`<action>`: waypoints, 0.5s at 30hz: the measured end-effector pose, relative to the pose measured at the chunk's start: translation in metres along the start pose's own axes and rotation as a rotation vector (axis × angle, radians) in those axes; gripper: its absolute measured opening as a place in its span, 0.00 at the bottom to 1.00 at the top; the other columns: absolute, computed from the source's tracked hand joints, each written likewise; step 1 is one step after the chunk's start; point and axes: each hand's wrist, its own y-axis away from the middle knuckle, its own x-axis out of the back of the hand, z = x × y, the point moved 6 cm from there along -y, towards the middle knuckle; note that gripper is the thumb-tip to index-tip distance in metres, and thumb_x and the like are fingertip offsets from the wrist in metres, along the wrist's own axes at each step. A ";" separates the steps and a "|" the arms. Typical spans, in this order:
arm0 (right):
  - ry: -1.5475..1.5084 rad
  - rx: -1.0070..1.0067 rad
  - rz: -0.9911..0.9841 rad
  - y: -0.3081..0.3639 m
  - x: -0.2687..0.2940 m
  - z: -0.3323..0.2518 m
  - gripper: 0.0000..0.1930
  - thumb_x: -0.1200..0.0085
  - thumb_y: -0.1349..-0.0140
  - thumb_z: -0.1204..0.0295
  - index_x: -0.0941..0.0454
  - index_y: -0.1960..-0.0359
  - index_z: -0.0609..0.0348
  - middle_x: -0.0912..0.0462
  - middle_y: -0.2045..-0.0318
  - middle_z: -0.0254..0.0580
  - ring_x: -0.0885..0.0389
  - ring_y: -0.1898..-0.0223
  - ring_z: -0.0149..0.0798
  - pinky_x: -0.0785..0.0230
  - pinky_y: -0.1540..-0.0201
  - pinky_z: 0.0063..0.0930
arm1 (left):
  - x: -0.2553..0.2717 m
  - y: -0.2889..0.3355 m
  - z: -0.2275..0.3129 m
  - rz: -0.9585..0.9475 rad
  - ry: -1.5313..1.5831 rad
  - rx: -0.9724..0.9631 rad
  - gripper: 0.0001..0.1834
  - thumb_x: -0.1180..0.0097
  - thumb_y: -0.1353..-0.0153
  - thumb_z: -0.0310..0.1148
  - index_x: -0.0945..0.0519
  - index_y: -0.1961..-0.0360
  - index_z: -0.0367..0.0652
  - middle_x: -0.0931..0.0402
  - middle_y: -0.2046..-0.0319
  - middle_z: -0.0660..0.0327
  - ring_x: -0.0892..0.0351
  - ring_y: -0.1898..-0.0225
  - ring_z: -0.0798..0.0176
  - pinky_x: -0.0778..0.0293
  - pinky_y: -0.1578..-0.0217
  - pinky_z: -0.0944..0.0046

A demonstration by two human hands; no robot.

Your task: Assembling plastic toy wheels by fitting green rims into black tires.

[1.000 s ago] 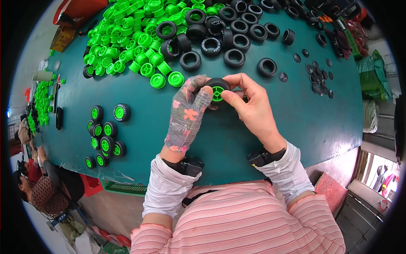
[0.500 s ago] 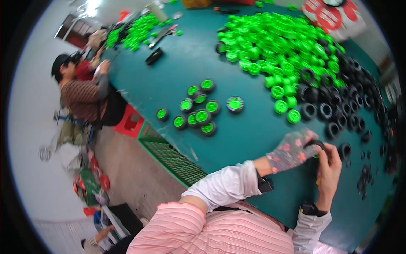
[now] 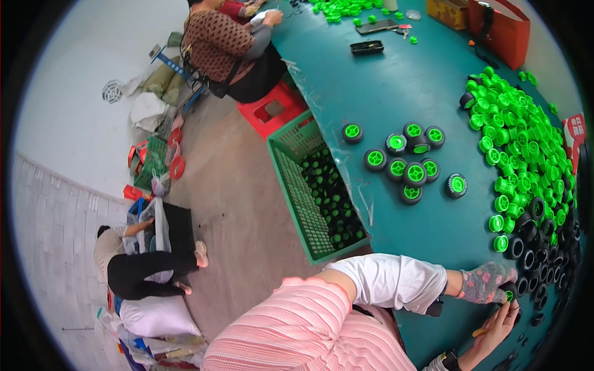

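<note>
My left hand (image 3: 487, 282), in a grey glove with a floral pattern, is closed on a small toy wheel (image 3: 508, 295) with a black tyre and a green hub. Bare and curled, my right hand (image 3: 500, 326) has its fingertips at the lower side of this wheel. A yellow handle-like piece (image 3: 479, 332) sticks out of the right palm; most of it is hidden by the fingers. To the left on the green table (image 3: 408, 232) lies a cluster of finished-looking wheels (image 3: 416, 174), with one wheel (image 3: 456, 185) apart from the rest.
A heap of green hubs (image 3: 523, 145) covers the right side, with loose black tyres (image 3: 537, 232) nearer me. Below the table's left edge stands a green crate (image 3: 291, 204) holding several wheels. Beyond it is a red stool (image 3: 272, 110) with a person (image 3: 219, 46) seated. Another person (image 3: 133, 260) bends at far left.
The view has swung left, so the table and my hands appear farther right and the crate's contents show. The wheel's green hub now faces into view between my hands.
</note>
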 end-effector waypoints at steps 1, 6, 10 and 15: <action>0.017 0.039 -0.012 0.005 -0.003 -0.009 0.13 0.51 0.25 0.67 0.26 0.44 0.58 0.31 0.78 0.20 0.46 0.86 0.13 0.56 0.86 0.13 | -0.004 -0.003 0.001 0.018 -0.009 -0.075 0.19 0.35 0.48 0.33 0.21 0.56 0.36 0.21 0.64 0.47 0.21 0.58 0.41 0.25 0.57 0.51; 0.202 0.067 0.114 0.013 -0.021 -0.029 0.14 0.50 0.25 0.66 0.26 0.43 0.57 0.36 0.81 0.19 0.47 0.84 0.13 0.57 0.84 0.13 | -0.014 -0.010 -0.017 0.035 -0.135 -0.120 0.13 0.36 0.49 0.32 0.20 0.64 0.36 0.21 0.63 0.47 0.21 0.58 0.41 0.26 0.58 0.50; 0.081 -0.003 0.126 0.009 -0.011 -0.022 0.14 0.49 0.26 0.66 0.25 0.43 0.57 0.36 0.81 0.19 0.48 0.84 0.13 0.59 0.82 0.14 | -0.013 -0.016 -0.022 0.063 -0.049 0.005 0.15 0.36 0.51 0.35 0.20 0.64 0.37 0.21 0.68 0.47 0.20 0.64 0.40 0.25 0.63 0.49; 0.176 0.039 0.053 0.008 -0.009 -0.020 0.14 0.48 0.26 0.65 0.24 0.45 0.57 0.33 0.78 0.19 0.47 0.83 0.14 0.58 0.81 0.14 | -0.019 -0.011 -0.022 -0.018 -0.156 0.020 0.15 0.38 0.51 0.39 0.20 0.66 0.39 0.20 0.71 0.48 0.20 0.65 0.42 0.25 0.65 0.50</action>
